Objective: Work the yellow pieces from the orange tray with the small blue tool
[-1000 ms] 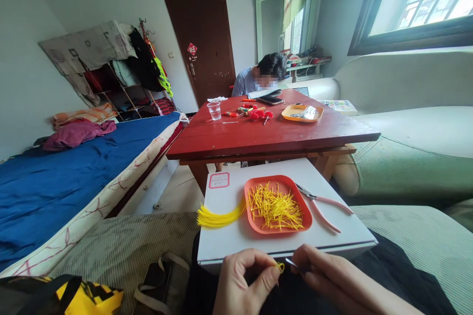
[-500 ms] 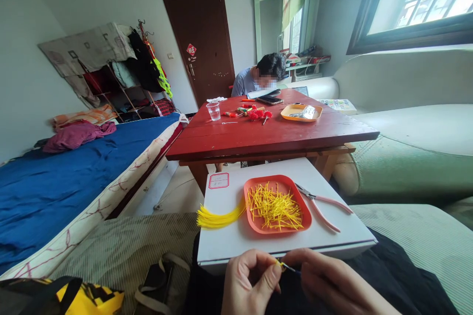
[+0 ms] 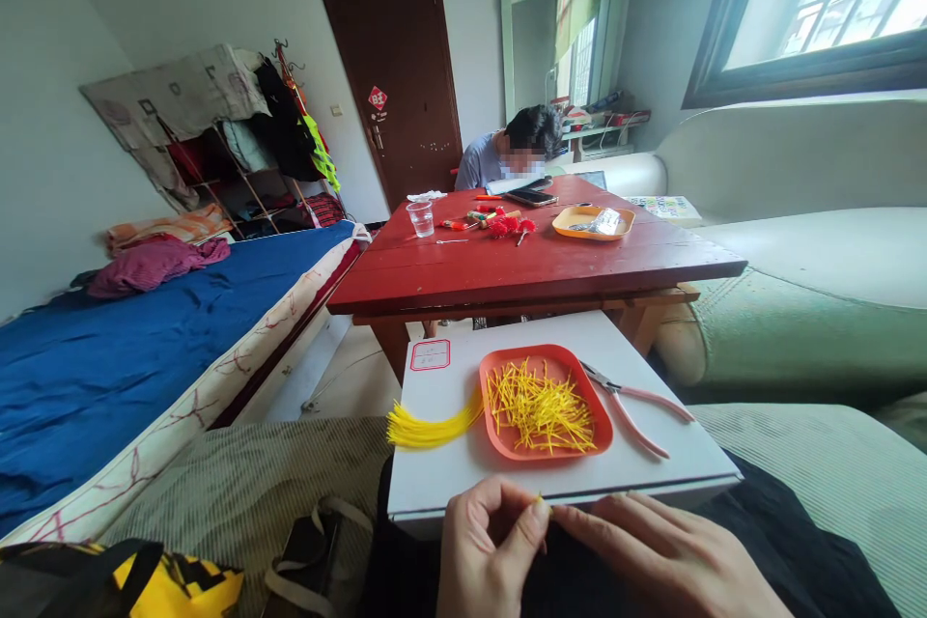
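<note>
Near the box's front edge, my left hand (image 3: 492, 541) pinches a tiny yellow strand (image 3: 540, 499) between thumb and forefinger; only its tip shows. My right hand (image 3: 644, 541) is close beside it, palm down, its forefinger reaching to the left fingertips. The right fingers are bent together, and whatever they hold is hidden beneath them. Just beyond my hands, an orange-red tray (image 3: 499, 449) bears a loose pile of short yellow strands (image 3: 540, 406). Left of the tray lies a bundle of longer yellow strands (image 3: 431, 427). Pink-handled pliers (image 3: 637, 396) rest to its right, jaws pointing away from me.
The white box (image 3: 441, 483) sits across my lap. Behind it stands a red table (image 3: 449, 280) with a plastic cup (image 3: 420, 219), red fuzzy pieces (image 3: 507, 227) and a yellow tray (image 3: 561, 224). Another person (image 3: 482, 159) leans over the far side. A blue-covered bed (image 3: 181, 309) is at left.
My right hand has turned flatter and its forefinger now points at the left fingertips. The thin metal tool seen between its fingers before is hidden. Less of the yellow strand shows.
</note>
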Motion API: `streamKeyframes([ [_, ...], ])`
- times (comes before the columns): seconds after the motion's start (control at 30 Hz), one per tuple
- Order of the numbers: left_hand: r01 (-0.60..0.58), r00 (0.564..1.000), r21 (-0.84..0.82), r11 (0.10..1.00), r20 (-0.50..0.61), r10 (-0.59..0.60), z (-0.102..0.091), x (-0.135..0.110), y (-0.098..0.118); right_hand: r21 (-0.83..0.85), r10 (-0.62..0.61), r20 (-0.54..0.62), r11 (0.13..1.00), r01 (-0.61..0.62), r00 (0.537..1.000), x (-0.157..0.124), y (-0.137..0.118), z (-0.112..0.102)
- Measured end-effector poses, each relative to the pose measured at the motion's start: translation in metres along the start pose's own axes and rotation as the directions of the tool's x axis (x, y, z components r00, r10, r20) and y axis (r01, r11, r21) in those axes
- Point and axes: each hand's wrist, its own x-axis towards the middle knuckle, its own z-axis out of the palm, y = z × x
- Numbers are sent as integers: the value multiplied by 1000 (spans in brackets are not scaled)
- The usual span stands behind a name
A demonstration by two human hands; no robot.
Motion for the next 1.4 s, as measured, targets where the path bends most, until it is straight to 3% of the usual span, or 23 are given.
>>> streamKeyframes([
  [0.03, -159, 984, 158, 975, -59, 170, 2, -1, -2, 2, 24, -22, 1000, -24, 999, 0, 0, 4],
  [0.1, -426, 859, 407, 808, -99, 503, 6, -1, -7, 208, 171, -76, 966, -152, 982, 3, -4, 12],
  [0.13, -509, 781, 477, 716, -92, 617, 8, 0, -9, 384, 286, -76, 892, -236, 955, 5, -7, 16],
  [0.17, -554, 727, 513, 655, -85, 682, 9, 1, -10, 567, 406, -39, 761, -314, 913, 8, -11, 19],
  [0.2, -565, 706, 526, 636, -89, 702, 9, 2, -10, 718, 508, 31, 588, -373, 861, 11, -15, 21],
  [0.27, -526, 746, 498, 689, -119, 655, 9, 4, -7, 870, 614, 187, 259, -419, 767, 15, -22, 24],
  [0.3, -482, 790, 465, 743, -136, 597, 7, 5, -4, 893, 623, 231, 168, -416, 747, 17, -25, 24],
  [0.33, -423, 840, 423, 801, -147, 522, 6, 5, -1, 904, 616, 241, 139, -404, 751, 17, -26, 24],
  [0.43, -230, 958, 255, 939, -109, 264, 1, 6, 6, 886, 537, 181, 275, -374, 824, 16, -21, 20],
  [0.53, -116, 993, 136, 984, -15, 120, -4, 6, 5, 810, 452, 202, 421, -408, 869, 15, -10, 14],
  [0.77, 11, 994, 91, 996, 112, -22, -14, 8, 2, 616, 313, 344, 636, -464, 885, 18, 3, 0],
  [0.93, 150, 944, 9, 989, 296, -146, -17, 12, 10, 484, 325, 360, 736, -473, 874, 19, 5, -7],
  [1.27, 219, 908, 57, 974, 353, -224, -20, 13, 22, 426, 284, 408, 781, -456, 868, 21, 3, -18],
  [1.4, 221, 921, 74, 972, 313, -233, -19, 11, 26, 415, 293, 425, 778, -472, 857, 22, 0, -23],
])
